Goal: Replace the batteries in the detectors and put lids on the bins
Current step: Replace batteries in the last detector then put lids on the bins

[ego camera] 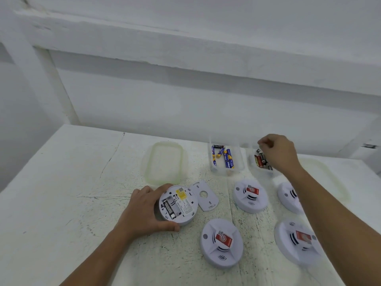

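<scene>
Near the front edge of the white speckled worktop [61, 193] lies a white round red-labelled detector [221, 242]. Just beyond it, the left hand [144, 211] curls fingers and thumb round the rim of an upturned white round detector [181, 203] with one black battery [169, 208] in its open bay, a loose white back plate [204, 196] beside it. Toward the far edge the right hand [278, 153] hangs over the clear bin of red-black batteries [260, 162], fingers curled; pinching or not, I cannot tell.

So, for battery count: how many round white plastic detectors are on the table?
5. A round white open-backed detector gripped by the left hand; one below the clear bin of blue batteries; one partly behind the right arm; two nearest the camera. Others could be off-frame.
</scene>
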{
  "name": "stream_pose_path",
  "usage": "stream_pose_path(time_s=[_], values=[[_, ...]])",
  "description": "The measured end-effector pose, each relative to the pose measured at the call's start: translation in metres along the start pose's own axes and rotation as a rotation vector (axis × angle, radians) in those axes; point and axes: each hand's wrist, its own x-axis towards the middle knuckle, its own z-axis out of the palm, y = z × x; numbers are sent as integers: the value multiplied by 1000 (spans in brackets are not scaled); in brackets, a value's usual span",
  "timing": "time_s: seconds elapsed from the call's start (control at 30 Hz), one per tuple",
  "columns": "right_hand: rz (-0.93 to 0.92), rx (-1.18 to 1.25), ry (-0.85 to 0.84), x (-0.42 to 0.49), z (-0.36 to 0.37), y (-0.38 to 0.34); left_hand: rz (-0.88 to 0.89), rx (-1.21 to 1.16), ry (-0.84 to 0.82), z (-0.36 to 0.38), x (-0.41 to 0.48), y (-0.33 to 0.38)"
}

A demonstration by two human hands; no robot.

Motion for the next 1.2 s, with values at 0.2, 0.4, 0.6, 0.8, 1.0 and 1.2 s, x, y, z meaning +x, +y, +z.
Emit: stream_pose_path(time_s=[0.2,0.4,0.6,0.8,1.0,1.2], values=[[-348,46,-387,-88,33,-67,2,34,-3,3,1,-5],[-692,11,-631,-133,85,-89,25,72,12,6,0,-9],[-859,-121,-614,-136,96,-94,16,80,14,5,0,-8],[-1013,-316,-617,-131,98,-100,-29,-52,-47,6,3,-21],[-1223,-368,-585,-128,97,-105,-4,-92,-68,0,4,-17],[-1284,-315,-563,-124,102,-109,0,-131,-68,2,8,-24]])
